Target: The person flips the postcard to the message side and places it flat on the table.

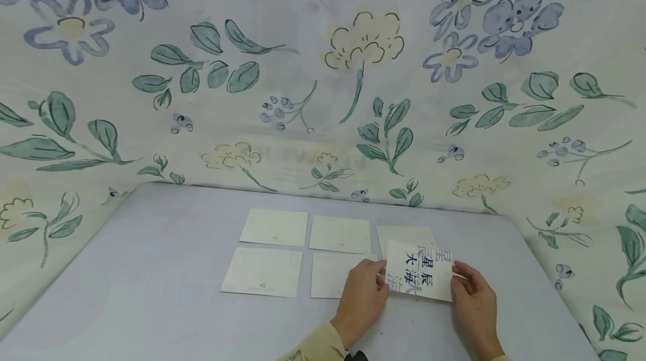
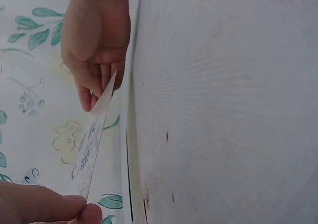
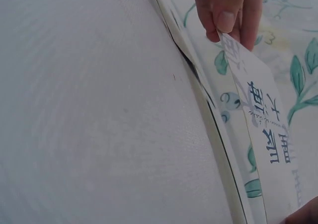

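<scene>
Between both hands a white card printed with blue Chinese characters is held above the table, tilted. My left hand pinches its left edge between thumb and fingers, and my right hand pinches the right edge. The left wrist view shows the card nearly edge-on, the left thumb on its near end. In the right wrist view its printed face is visible. Behind the held card lies a pale card, partly covered by it. Another card is partly hidden by my left hand.
On the pale table more white cards lie in two rows: an upper left card, an upper middle card and a lower left card, each with a small mark. A floral cloth rises behind the table's far edge.
</scene>
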{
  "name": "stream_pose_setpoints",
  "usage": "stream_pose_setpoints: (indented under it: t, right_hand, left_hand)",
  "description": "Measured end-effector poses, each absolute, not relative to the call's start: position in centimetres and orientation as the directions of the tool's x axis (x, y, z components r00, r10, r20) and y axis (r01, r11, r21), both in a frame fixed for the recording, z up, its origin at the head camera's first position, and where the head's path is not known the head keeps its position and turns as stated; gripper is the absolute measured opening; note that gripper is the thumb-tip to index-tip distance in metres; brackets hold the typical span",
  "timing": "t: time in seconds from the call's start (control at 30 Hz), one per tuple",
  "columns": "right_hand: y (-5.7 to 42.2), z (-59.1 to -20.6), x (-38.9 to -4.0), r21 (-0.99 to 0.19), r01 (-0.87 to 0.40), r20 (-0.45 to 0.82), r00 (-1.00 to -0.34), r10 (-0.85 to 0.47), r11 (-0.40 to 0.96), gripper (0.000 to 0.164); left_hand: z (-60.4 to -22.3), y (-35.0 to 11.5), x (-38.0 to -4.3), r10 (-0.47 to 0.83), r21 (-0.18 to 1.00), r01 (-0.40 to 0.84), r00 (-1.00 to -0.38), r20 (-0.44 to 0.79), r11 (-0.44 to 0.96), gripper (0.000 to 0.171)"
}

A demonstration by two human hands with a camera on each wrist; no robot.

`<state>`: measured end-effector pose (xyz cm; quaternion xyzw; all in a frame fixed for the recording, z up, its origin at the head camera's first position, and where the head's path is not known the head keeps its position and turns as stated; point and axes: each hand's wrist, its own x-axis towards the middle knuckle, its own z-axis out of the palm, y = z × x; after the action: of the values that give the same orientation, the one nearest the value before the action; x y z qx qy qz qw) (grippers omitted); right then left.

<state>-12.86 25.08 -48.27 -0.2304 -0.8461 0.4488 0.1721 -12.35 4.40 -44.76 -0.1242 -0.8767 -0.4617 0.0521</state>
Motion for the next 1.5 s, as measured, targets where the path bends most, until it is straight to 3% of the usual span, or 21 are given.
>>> stream_pose_setpoints:
  t: [0.83, 1.5]
  right_hand:
    - [24.99, -48.28, -12.9, -0.838, 0.272, 0.064, -0.812, 0.581, 0.473, 0.027]
    - [25.06, -48.08, -12.72, -0.889, 0.19, 0.074, -0.839, 0.539, 0.418, 0.026]
  left_hand:
    - [-44.71, 4.11, -12.57, 0.15, 0.74, 0.349, -0.934, 0.324, 0.575, 0.033]
    - [-44.78, 4.09, -12.64, 0.111, 0.74, 0.371, -0.919, 0.378, 0.561, 0.029]
